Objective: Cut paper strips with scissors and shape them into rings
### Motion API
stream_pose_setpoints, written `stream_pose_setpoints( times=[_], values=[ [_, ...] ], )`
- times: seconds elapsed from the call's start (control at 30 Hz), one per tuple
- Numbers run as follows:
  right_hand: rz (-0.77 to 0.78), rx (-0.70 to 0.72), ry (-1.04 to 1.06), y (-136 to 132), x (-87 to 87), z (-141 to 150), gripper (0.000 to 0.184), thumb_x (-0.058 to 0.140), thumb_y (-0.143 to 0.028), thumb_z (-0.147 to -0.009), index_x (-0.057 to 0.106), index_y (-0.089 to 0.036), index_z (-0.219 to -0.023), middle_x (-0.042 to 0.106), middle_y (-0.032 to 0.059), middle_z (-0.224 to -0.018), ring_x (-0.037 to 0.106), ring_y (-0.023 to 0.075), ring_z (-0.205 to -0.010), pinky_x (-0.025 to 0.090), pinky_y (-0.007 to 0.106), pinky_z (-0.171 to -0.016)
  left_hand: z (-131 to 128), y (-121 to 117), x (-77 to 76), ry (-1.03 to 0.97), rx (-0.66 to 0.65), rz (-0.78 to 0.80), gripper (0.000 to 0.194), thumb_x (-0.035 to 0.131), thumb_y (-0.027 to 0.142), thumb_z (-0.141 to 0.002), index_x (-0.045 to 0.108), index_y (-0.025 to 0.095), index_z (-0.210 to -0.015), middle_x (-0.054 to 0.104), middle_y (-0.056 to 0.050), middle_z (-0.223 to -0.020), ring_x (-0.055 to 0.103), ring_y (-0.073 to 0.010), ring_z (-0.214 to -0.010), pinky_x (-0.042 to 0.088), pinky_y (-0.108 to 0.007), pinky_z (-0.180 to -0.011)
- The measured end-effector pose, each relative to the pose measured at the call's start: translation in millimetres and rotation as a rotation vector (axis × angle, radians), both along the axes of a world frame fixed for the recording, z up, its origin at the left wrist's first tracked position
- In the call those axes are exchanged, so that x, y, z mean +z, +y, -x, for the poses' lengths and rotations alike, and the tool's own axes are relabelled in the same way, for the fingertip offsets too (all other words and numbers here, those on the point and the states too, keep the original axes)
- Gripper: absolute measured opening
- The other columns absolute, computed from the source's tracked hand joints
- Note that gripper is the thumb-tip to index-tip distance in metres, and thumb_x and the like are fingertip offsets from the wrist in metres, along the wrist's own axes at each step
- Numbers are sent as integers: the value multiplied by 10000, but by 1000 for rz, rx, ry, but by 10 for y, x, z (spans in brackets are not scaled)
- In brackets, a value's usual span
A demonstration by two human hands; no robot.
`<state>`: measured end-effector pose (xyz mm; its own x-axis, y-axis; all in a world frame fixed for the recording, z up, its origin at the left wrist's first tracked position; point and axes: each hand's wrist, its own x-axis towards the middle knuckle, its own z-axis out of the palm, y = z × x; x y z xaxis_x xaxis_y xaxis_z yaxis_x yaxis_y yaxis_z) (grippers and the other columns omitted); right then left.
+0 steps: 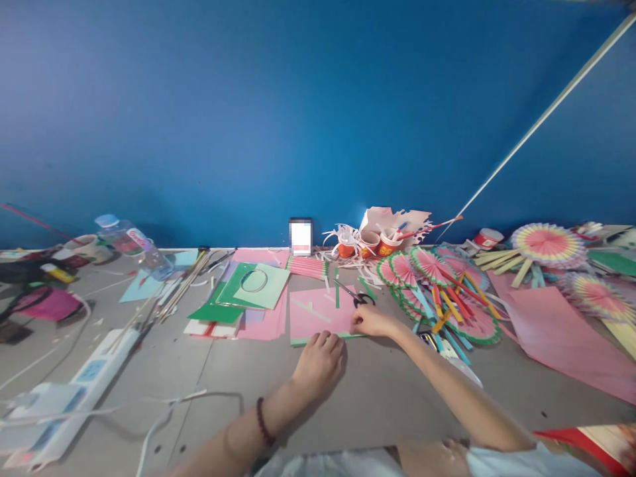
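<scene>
A pink sheet of paper (303,321) lies in front of me, with a green edge (299,343) along its near side and pale strips on top. My left hand (320,358) is at that near edge, its fingers bent downward and close together. At the sheet's right near corner, my right hand (368,320) has its fingers curled in a pinch; what lies between them is hidden. A pair of scissors (358,297) with black handles rests just beyond my right hand. Narrow green strips (337,298) lie across and beyond the far edge of the sheet.
Green and pink papers (218,311) are stacked to the left, near thin sticks (186,285), a tilted bottle (134,245) and a power strip (89,384). Folded paper fans (417,268) lie right. Paper cups (390,243) and a lit screen (301,237) stand by the blue wall.
</scene>
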<state>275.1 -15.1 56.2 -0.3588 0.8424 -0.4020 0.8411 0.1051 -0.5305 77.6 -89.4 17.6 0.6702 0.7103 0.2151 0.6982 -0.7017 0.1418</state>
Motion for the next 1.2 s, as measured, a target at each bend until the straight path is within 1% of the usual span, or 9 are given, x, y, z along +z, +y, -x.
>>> stream_pose_setpoints(
  times=[0.2, 0.4, 0.57, 0.73, 0.9, 1.07, 1.2],
  values=[
    [-7, -3, -34, 14, -42, 2, 135, 641, -235, -663, 710, -124, -632, 524, -23, -524, 436, 94, -553, 278, 197, -500, 2, -1, 5, 13, 2, -8, 290, 485, 176, -865, 523, 165, -1152, 594, -64, -1012, 526, -236, -968, 447, -385, -849],
    [4, 5, -65, 19, 13, 34, 132, 648, -231, -668, 721, -123, -649, 554, -7, -543, 445, 98, -554, 290, 203, -503, -2, 3, 21, 12, -2, 6, 305, 461, 177, -873, 511, 168, -1173, 584, -70, -1009, 519, -233, -965, 444, -390, -842],
    [0, 11, -89, 19, 58, 63, 124, 636, -198, -673, 724, -114, -649, 565, 5, -541, 459, 104, -562, 293, 206, -504, -33, 21, 49, 23, 12, 14, 378, 490, 195, -859, 481, 164, -1235, 574, -75, -1031, 515, -233, -966, 439, -382, -839],
    [0, 7, -89, 19, 28, 61, 121, 631, -190, -682, 726, -117, -664, 610, 15, -569, 497, 106, -576, 299, 193, -502, -58, 39, 20, 36, 12, -3, 426, 492, 215, -848, 469, 168, -1271, 561, -92, -1098, 494, -245, -994, 426, -398, -858],
    [7, 7, -74, 17, 25, 55, 121, 643, -195, -677, 734, -118, -691, 666, 32, -622, 538, 123, -614, 325, 193, -521, -68, 54, -34, 71, 13, -3, 451, 518, 250, -837, 463, 159, -1276, 546, -101, -1145, 477, -250, -1015, 407, -401, -882],
    [44, 31, -16, 24, 37, -19, 143, 658, -197, -657, 749, -138, -749, 708, 38, -695, 585, 140, -650, 376, 192, -554, -88, 57, -12, 105, 13, 9, 432, 523, 231, -834, 470, 144, -1254, 552, -106, -1150, 477, -248, -1010, 410, -391, -862],
    [69, 35, 35, 15, 21, -128, 204, 627, -194, -676, 754, -162, -832, 727, 33, -782, 617, 154, -706, 411, 195, -592, -96, 55, -18, 110, 16, -4, 443, 522, 215, -831, 462, 141, -1263, 552, -111, -1157, 482, -248, -1014, 402, -392, -870]
  ],
)
